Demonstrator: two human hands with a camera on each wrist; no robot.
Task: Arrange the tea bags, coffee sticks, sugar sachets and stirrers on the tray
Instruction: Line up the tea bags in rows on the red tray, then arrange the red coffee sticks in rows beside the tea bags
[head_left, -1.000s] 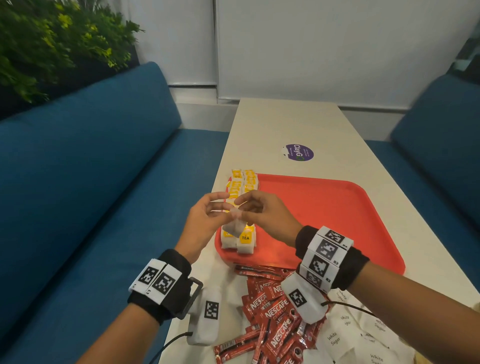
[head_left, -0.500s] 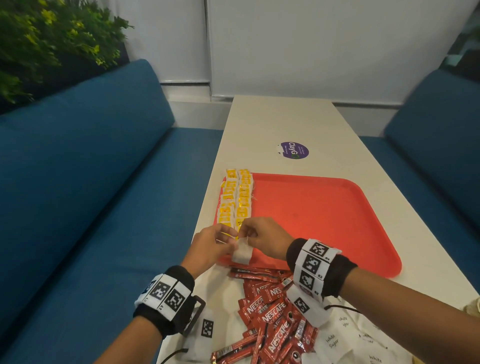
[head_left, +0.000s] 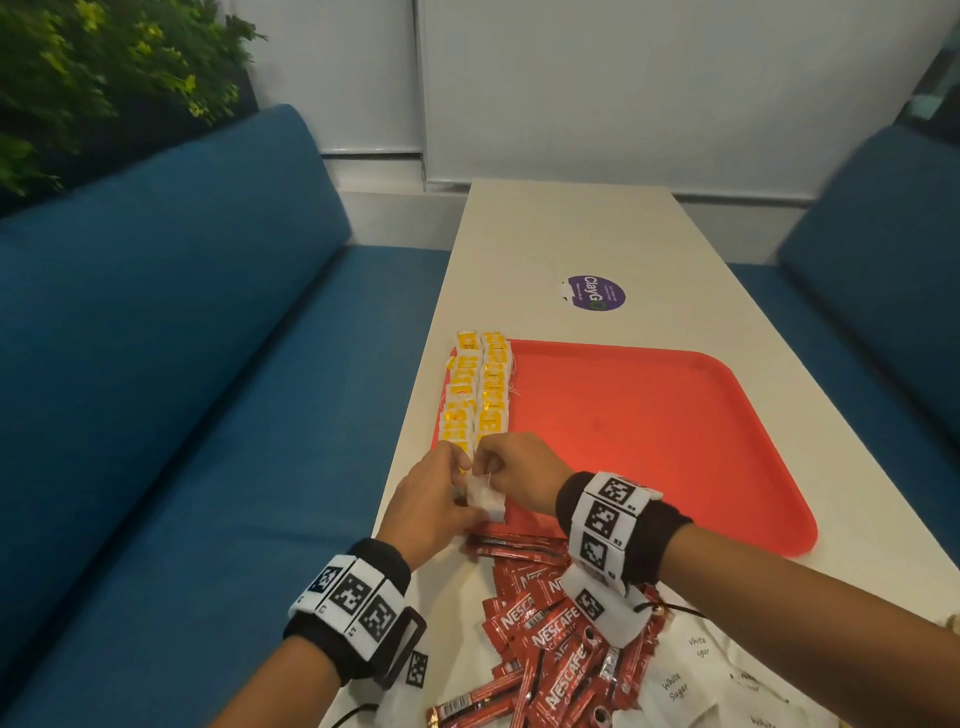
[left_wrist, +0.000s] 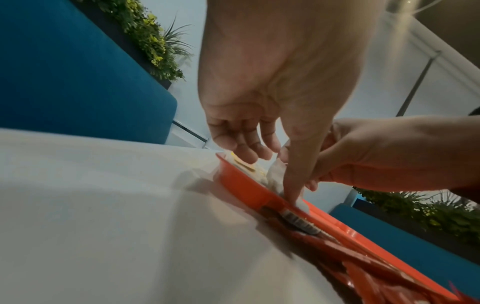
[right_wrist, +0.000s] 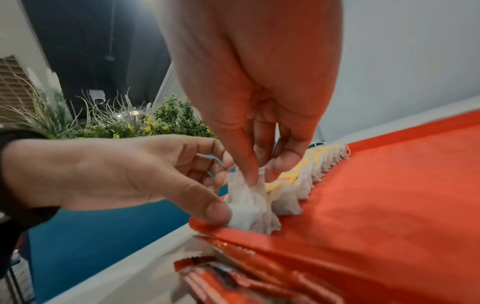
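Observation:
Two rows of yellow-tagged tea bags (head_left: 475, 387) run along the left side of the orange tray (head_left: 675, 426). At the tray's near left corner both hands meet on one white tea bag (head_left: 485, 501) (right_wrist: 249, 203). My right hand (head_left: 511, 470) (right_wrist: 259, 170) pinches its top between thumb and fingers. My left hand (head_left: 431, 496) (right_wrist: 218, 211) presses its thumb on the bag's lower edge at the tray rim (left_wrist: 241, 183); its other fingers are loosely bent. Red coffee sticks (head_left: 550, 639) are heaped on the table before the tray, white sugar sachets (head_left: 691, 675) beside them.
The long white table (head_left: 571, 234) carries a purple sticker (head_left: 595, 293) beyond the tray. Blue sofas (head_left: 156, 364) flank the table on both sides. A leafy plant (head_left: 78, 78) stands behind the left sofa. Most of the tray floor right of the tea bags is bare.
Both hands came down and toward me with the tea bag, from mid-air above the rows to the tray's near left corner. The bag now sits on the tray.

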